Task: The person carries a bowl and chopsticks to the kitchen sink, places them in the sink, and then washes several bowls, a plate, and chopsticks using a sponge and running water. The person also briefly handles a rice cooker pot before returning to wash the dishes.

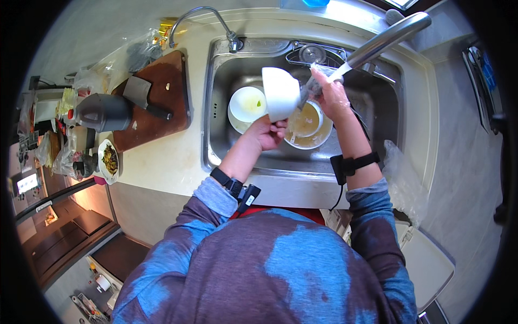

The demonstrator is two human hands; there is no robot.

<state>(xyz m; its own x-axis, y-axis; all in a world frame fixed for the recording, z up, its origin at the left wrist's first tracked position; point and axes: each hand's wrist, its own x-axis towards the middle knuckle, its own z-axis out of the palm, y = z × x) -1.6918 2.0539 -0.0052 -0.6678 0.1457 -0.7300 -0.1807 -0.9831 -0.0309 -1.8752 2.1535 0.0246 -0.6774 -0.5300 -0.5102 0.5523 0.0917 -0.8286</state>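
Observation:
My left hand [268, 133] grips a white bowl [280, 94] by its lower edge, tipped on its side above the sink [253, 158]. At the faucet's outlet, my right hand [332, 97] is wet and holds what looks like a thin grey cloth [311, 90], close to the bowl. Water runs from the thick metal faucet [388, 40] onto that hand. Below, a white bowl [247, 104] with a green scrap in it sits at the left of the basin. Under my hands, another bowl [306, 121] holds cloudy liquid inside a larger vessel [311, 144], with a spoon handle showing.
Left of the sink, a cleaver [139, 95] lies on a brown cutting board [170, 87] beside a dark grey pot [104, 111]. A plate of food [109, 161] stands at the counter edge. A thin curved tap [204, 9] and a wire rack [297, 60] are behind. A plastic bag [404, 182] hangs at right.

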